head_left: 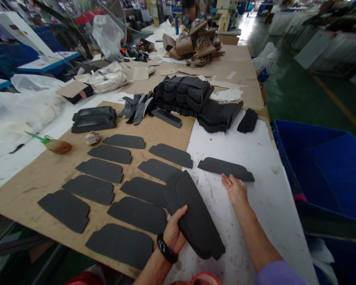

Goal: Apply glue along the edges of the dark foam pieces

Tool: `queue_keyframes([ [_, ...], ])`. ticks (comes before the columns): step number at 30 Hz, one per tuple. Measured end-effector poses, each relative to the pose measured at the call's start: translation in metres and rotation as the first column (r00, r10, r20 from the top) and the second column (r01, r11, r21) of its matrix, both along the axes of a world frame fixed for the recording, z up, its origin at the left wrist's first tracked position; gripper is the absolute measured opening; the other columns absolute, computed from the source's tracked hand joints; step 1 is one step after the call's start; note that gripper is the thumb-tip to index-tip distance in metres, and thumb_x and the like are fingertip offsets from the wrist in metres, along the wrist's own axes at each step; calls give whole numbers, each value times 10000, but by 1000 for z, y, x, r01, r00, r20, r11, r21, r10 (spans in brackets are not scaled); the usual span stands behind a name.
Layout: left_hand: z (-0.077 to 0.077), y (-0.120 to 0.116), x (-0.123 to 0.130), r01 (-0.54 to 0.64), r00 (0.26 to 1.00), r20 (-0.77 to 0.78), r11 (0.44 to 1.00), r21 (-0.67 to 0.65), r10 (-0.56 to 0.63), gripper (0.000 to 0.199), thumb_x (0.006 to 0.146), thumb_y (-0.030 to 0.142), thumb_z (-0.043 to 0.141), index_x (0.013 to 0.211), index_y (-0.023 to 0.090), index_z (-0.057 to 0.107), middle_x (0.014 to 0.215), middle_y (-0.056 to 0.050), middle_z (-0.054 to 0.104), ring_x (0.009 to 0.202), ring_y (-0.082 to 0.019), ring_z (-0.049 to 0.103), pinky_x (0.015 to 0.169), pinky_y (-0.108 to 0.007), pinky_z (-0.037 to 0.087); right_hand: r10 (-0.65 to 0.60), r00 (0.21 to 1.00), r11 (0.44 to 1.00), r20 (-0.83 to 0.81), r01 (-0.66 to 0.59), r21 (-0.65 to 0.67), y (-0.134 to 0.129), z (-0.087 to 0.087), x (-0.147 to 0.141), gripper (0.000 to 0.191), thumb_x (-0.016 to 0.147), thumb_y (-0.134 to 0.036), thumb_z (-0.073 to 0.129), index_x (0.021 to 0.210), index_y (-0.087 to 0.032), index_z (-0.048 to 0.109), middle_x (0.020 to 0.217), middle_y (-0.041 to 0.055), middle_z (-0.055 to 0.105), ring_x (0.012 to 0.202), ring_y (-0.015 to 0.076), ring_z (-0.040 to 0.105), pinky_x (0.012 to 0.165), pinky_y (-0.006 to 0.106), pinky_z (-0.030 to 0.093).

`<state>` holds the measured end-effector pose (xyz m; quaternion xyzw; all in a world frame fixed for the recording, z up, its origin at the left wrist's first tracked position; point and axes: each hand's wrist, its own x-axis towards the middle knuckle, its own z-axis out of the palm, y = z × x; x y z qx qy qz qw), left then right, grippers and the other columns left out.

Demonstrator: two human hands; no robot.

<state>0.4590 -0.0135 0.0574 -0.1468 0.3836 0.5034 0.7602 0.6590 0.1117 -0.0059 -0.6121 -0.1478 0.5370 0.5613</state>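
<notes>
My left hand (175, 231), with a black bracelet at the wrist, grips a small stack of dark grey shaped pieces (195, 217), thumb on top. My right hand (235, 188) is at the near edge of a single dark piece (225, 168) lying on the white sheet; its fingers are stretched out, palm partly up. To the left, several similar flat pieces (121, 243) lie in two slanting columns on the brown board (106, 213). The held stack overlaps some of them in view.
Behind are piled black pieces (180, 93), loose strips (139, 107) and a black bundle (93, 118). A bottle with a green nozzle (57, 145) lies left. Blue bins (323, 170) stand right of the table. Brown items (195, 43) and a person (192, 14) are at the far end.
</notes>
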Motion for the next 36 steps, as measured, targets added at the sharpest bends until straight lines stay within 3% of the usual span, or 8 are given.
queue_keyframes([
  [6,-1,0,5,55,998,17,998,42,-55,201,758,138,604,915,40,680,933,-144,707,943,-255,647,972,-378,434,355,927,929,119,-335,-156,-32,27,2,353,618,-426,709,835,-176,585,822,66,690,641,169,651,488,245,484],
  [11,-4,1,14,102,994,30,992,76,-104,248,707,122,663,949,69,674,1026,-136,684,1024,-266,611,1001,-381,406,652,740,758,166,-628,-177,-69,48,-25,346,563,-363,745,830,-163,652,758,35,685,658,169,617,563,256,468],
  [14,-4,-1,17,110,994,-8,990,88,-109,304,675,114,697,975,84,666,1077,-134,666,1045,-273,598,1013,-391,394,692,690,721,210,-674,-161,-76,56,-37,269,593,-314,717,817,-179,651,715,3,668,638,145,588,595,247,448],
  [17,-4,-3,17,116,993,-12,989,91,-116,372,666,108,703,1034,95,647,1108,-133,652,1056,-276,592,1017,-402,389,664,704,745,250,-650,-149,-72,59,-33,158,579,-247,722,690,-183,631,619,-38,614,572,101,523,548,208,402],
  [21,-2,-5,11,111,994,-17,991,68,-110,374,685,115,680,1055,84,635,1064,-140,669,1048,-278,597,1005,-410,403,610,772,792,180,-594,-140,-68,53,-16,227,517,-241,764,553,-166,553,456,-68,508,417,66,434,408,190,334],
  [27,5,-5,-17,-26,989,-143,998,58,34,290,744,147,618,1022,67,644,1015,-150,684,943,-252,647,947,-404,458,208,977,973,43,-202,-114,-83,32,4,348,567,-429,723,683,-206,483,549,-59,574,488,101,577,479,219,503],
  [31,10,-7,-32,-103,980,-166,993,60,112,244,736,128,615,967,72,666,990,-132,695,954,-246,644,947,-375,465,47,998,993,-48,-51,-102,-86,20,-3,338,563,-393,750,690,-190,511,604,0,639,573,143,641,570,261,558],
  [36,11,-9,-31,-102,983,-147,993,66,111,239,734,125,614,961,79,671,980,-115,700,977,-249,635,954,-374,461,24,994,994,-103,-35,-104,-76,11,-18,334,571,-358,777,694,-174,526,604,13,655,592,153,657,584,256,566],
])
